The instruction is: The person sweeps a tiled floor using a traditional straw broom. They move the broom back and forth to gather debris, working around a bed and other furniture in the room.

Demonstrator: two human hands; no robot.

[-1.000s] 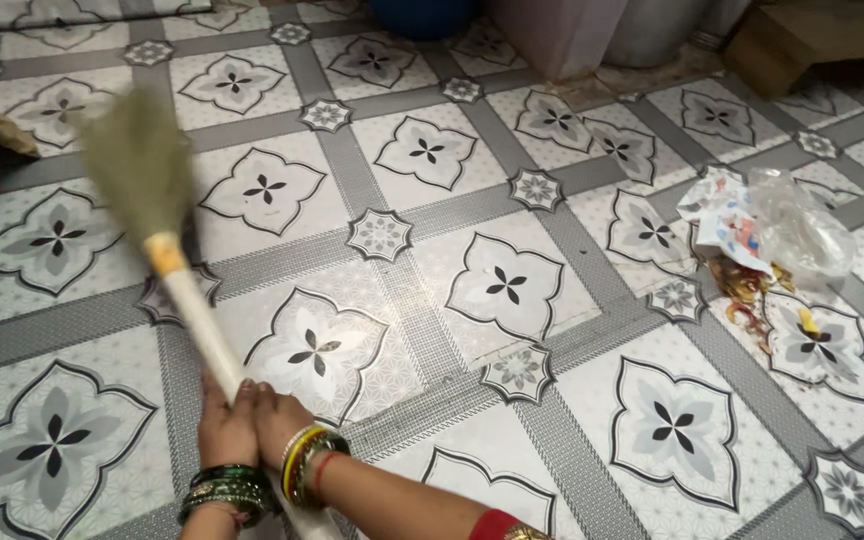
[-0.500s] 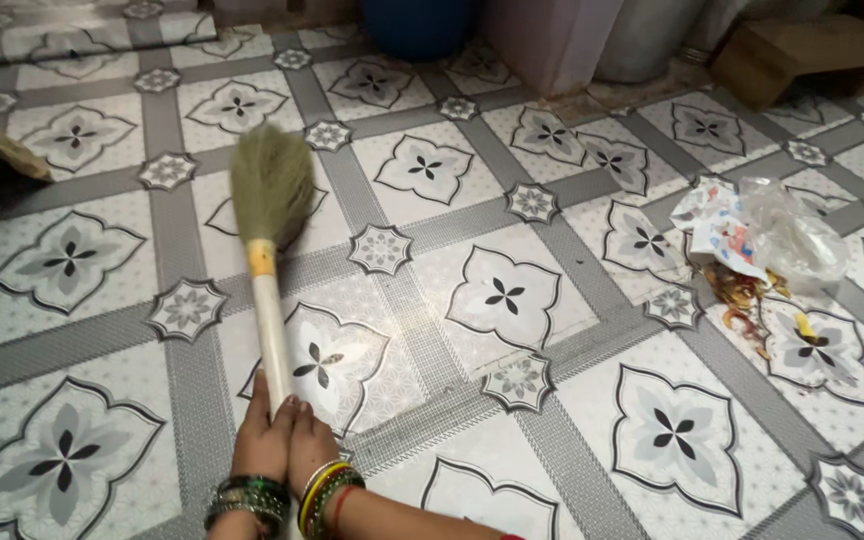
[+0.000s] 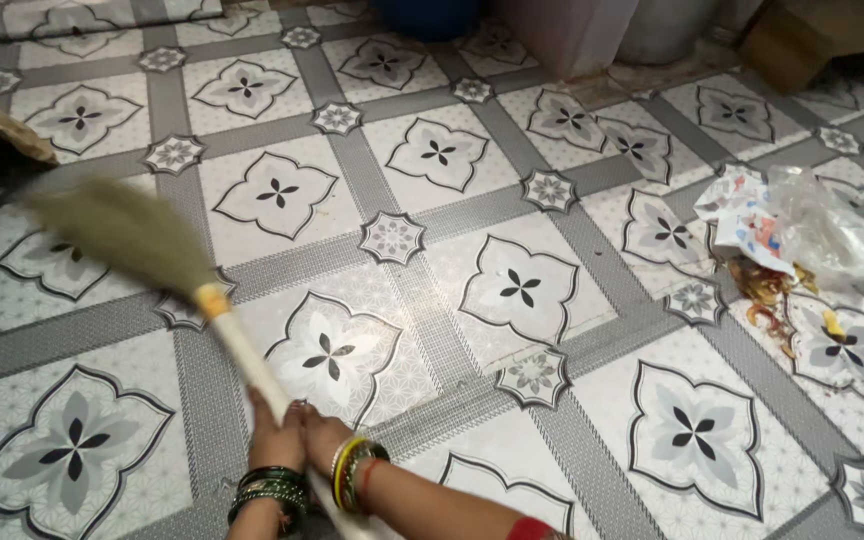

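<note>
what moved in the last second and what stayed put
The broom swung: its bristle head went from the left to mid-floor, then back left, now blurred. Both hands, left hand and right hand, kept their grip on the handle. The litter pile on the tiled floor lies unchanged.

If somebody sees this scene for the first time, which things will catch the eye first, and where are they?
First comes the broom, blurred at lower left, its white handle held by both the left hand and the right hand, with bangles on the wrists. Next is the patterned tile floor that fills the view. At the right edge lies a heap of litter: clear plastic, printed paper and orange scraps.
</note>
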